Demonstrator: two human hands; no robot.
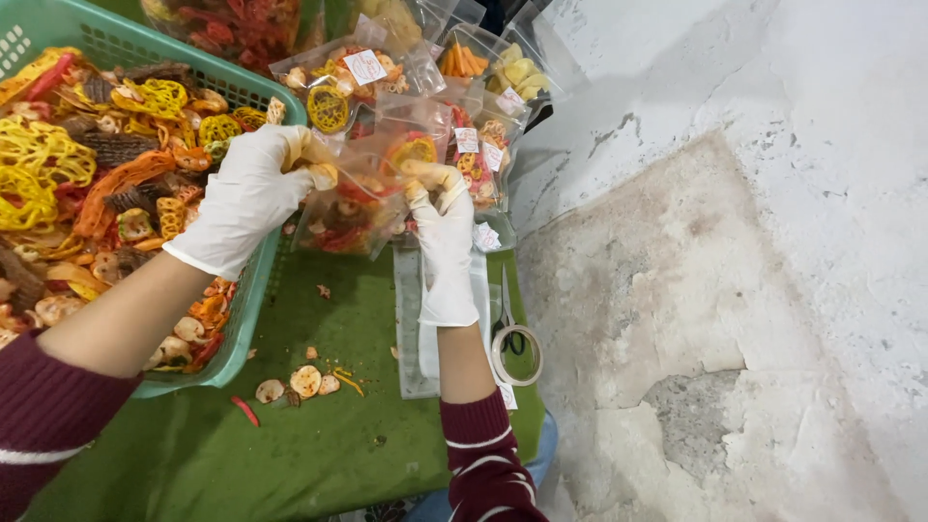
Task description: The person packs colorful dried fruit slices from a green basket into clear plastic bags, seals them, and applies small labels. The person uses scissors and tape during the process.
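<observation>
A clear plastic bag [350,208], partly filled with mixed red, orange and yellow crackers, is held above the green cloth [319,425] just to the right of a green basket [253,290]. The bag is gripped at its upper edge by both gloved hands. The left hand [246,198] is closed on the bag's left top corner, with a pale cracker piece pinched between its fingertips at the opening. The right hand [443,242] is closed on the right top corner, fingers curled over the rim. Both hands are covered by white gloves, and dark red striped sleeves are seen on the forearms.

The basket on the left is heaped with lattice-shaped yellow crackers, orange curls, dark ridged pieces and small round slices. A few round slices and a red strip [245,410] are scattered on the cloth below the basket.

Behind the held bag, several filled and labelled bags [358,77] are piled together. Under the right forearm a stack of empty clear bags [414,319] is laid flat, and just beside it a roll of tape [517,356] and a pair of scissors [507,319] are resting. To the right, a rough grey concrete floor [735,290] is seen.
</observation>
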